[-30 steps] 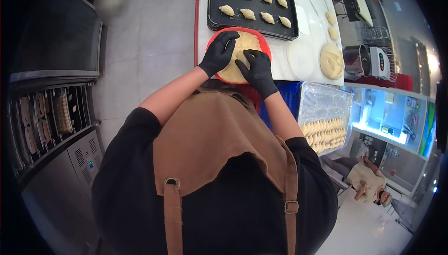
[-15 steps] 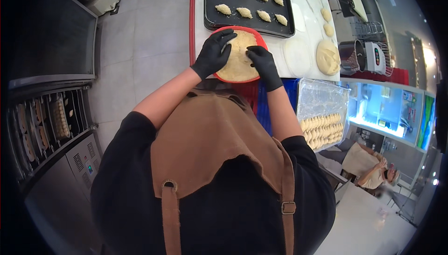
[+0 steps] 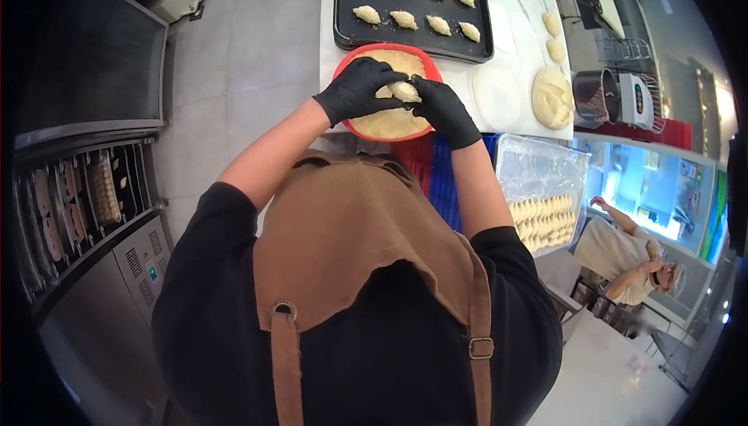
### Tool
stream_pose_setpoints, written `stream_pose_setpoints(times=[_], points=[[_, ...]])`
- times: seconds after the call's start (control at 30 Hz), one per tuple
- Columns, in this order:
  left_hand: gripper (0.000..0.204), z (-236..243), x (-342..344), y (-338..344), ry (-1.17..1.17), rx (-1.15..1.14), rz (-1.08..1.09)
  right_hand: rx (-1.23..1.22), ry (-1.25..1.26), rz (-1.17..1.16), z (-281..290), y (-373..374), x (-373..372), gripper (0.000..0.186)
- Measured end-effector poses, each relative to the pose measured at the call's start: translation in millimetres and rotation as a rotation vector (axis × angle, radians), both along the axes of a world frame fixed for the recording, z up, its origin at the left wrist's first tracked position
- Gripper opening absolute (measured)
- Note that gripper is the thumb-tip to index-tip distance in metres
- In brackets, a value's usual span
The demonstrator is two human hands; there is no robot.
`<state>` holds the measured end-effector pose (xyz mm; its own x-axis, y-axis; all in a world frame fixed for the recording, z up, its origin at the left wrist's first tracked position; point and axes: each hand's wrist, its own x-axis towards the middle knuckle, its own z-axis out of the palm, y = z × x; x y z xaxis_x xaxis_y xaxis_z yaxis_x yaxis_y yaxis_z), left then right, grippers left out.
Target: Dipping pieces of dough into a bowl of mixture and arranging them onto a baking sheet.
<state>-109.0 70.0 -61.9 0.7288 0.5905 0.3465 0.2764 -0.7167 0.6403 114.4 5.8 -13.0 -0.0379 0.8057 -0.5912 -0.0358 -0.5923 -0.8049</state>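
Note:
My left hand (image 3: 358,91), in a black glove, and my right hand (image 3: 442,110), gloved the same way, come together over a red bowl (image 3: 427,58). Between their fingertips they hold a small spindle-shaped dough piece (image 3: 404,91), pale and coated with crumbs. Beneath it the bowl contains a layer of yellowish crumbs (image 3: 389,125). Just beyond the bowl lies a black baking tray (image 3: 425,44), where several similar crumb-coated dough pieces (image 3: 403,19) are set out in rows.
To the right, a plastic-covered tray (image 3: 541,161) with rows of shaped dough (image 3: 544,222) rests by a blue crate (image 3: 446,192). A large dough lump (image 3: 553,98) and smaller balls sit at the table's (image 3: 506,36) right edge. Another person (image 3: 615,262) stands beyond.
A dough piece now shows between my fingertips; before, my hands were apart over the crumbs. The bowl has shifted slightly left. The other person has stretched out an arm.

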Motion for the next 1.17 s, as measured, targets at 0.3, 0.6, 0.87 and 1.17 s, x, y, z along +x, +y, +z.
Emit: stream_pose_setpoints(times=[0.3,0.6,0.87,1.17], points=[[0.044,10.8,9.9,-15.7,-0.102,0.016,0.221,0.117,0.153,0.085,-16.5,20.1,18.5,0.028],[0.064,-20.4,25.0,-43.9,0.120,0.049,0.408,0.194,0.160,0.035,3.0,195.2,127.9,0.027],[0.066,-10.6,36.9,-42.3,0.276,0.085,0.607,0.380,-0.073,-0.206,-32.5,463.2,219.2,0.029],[0.075,-16.9,41.1,-41.5,0.341,0.019,0.682,0.377,-0.363,-0.179,-99.6,629.8,226.4,0.039]])
